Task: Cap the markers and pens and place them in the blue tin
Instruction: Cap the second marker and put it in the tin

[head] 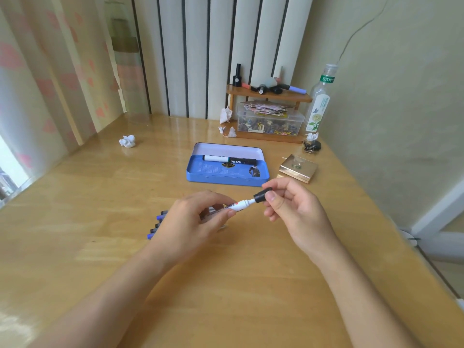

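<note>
My left hand [194, 217] grips a white marker [238, 205] by its barrel, tip pointing right. My right hand [288, 204] pinches a black cap [262, 195] that sits over the marker's tip; how far it is pushed on I cannot tell. Behind the hands lies the open blue tin [226, 175], its lid hinged up at the back, with one capped white-and-black marker [229, 160] inside. Several pens with blue and dark ends [157, 226] lie on the table, partly hidden under my left hand.
A wooden table [100, 222] fills the view. At the back right stand a small wooden shelf [268, 95], a clear plastic box [270, 121] and a bottle [319, 101]. A gold box [298, 168] lies right of the tin. Crumpled paper [128, 141] sits back left.
</note>
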